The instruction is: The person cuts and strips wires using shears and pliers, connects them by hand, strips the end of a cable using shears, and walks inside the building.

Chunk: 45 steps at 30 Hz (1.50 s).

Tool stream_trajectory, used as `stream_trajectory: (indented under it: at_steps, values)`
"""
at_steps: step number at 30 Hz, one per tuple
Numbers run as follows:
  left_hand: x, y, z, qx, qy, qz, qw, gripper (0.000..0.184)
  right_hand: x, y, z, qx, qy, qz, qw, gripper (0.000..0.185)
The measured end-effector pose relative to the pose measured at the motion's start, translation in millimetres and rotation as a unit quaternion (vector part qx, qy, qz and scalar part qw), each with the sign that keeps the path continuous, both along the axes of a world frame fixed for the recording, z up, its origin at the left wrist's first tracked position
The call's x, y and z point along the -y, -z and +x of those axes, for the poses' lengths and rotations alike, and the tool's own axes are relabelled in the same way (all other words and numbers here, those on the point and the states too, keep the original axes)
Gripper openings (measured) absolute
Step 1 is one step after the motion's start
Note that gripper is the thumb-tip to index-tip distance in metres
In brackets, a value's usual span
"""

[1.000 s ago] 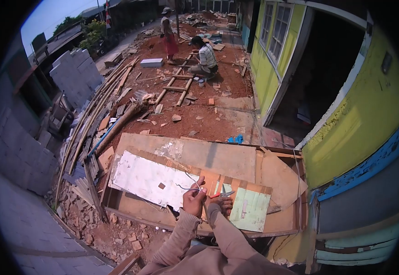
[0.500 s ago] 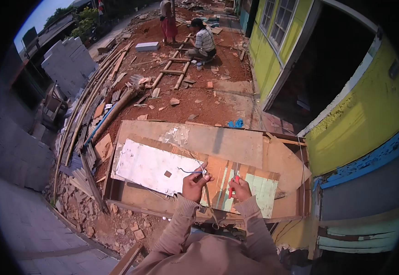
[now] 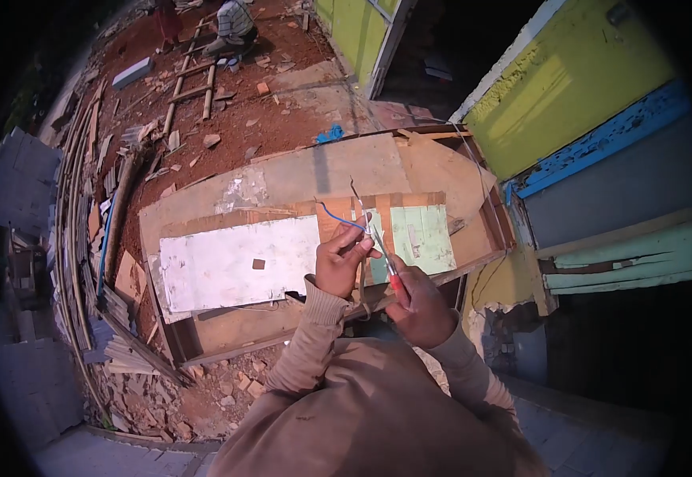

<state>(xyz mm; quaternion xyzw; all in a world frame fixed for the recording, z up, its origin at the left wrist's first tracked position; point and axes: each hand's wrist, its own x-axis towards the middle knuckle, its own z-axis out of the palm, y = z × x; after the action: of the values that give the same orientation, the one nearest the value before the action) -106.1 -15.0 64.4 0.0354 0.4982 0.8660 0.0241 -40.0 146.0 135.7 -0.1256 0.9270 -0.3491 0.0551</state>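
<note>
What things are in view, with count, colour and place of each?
Worktop: one, brown, centre
White panel: one, white, worktop's left
Green panel: at least one, pale green, worktop's right
Wires: two, blue and white, centre
Tool: one, red-handled, centre
Crumpled item: one, blue, beyond worktop
Ladder: one, tan, upper left
Block: one, whitish, beside ladder
Poles: several, tan, left
Rubble: many, reddish, lower left
People: two, partly visible, top left
Wall: one, yellow-green, right
Doorway: one, dark, top right
Left hand: one, brown-sleeved, holding wires
Right hand: one, brown-sleeved, holding tool

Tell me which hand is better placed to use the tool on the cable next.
Probably the right hand: it grips the red-handled tool, its metal end near the cable, while the left hand is occupied holding that cable.
</note>
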Motion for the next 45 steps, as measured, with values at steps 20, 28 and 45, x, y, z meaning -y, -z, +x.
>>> stream_trajectory:
  at_steps: [20, 28, 45]
  values:
    - [26, -14, 9, -0.099, -0.031, -0.039, 0.994, 0.024, 59, -3, 35, 0.026, 0.1, -0.194, 0.976, 0.041]
    - [30, -6, 12, -0.111, -0.156, -0.11, 0.975, 0.028, 65, -3, 32, -0.04, 0.105, -0.131, 0.985, 0.031]
    - [67, -2, 9, 0.039, 0.018, 0.174, 0.984, 0.016, 62, 8, 21, 0.469, 0.027, -0.667, 0.578, 0.032]
